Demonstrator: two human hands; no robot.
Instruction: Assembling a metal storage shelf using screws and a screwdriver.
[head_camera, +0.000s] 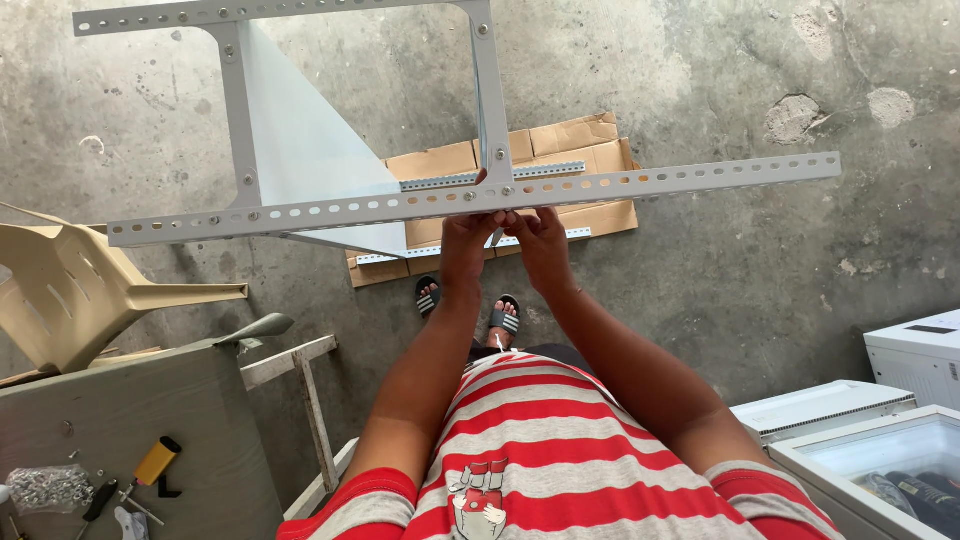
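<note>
A grey slotted-angle metal frame (300, 208) with a pale sheet panel (300, 150) hangs in front of me, its long perforated bar running across the view. My left hand (468, 238) and my right hand (540, 240) both reach up to the underside of that bar near its middle, where an upright bar (490, 100) joins it with bolts. Fingers of both hands are closed around the joint; what they pinch is hidden. My sandalled feet (470, 305) stand on the concrete floor below.
Flattened cardboard (580, 140) with loose slotted bars (470, 180) lies on the floor. A beige plastic chair (70, 290) stands left. A grey table (140, 420) holds a yellow-handled tool (157, 462), a bag of bolts (48, 487) and screwdrivers. White chest freezers (880, 440) stand at right.
</note>
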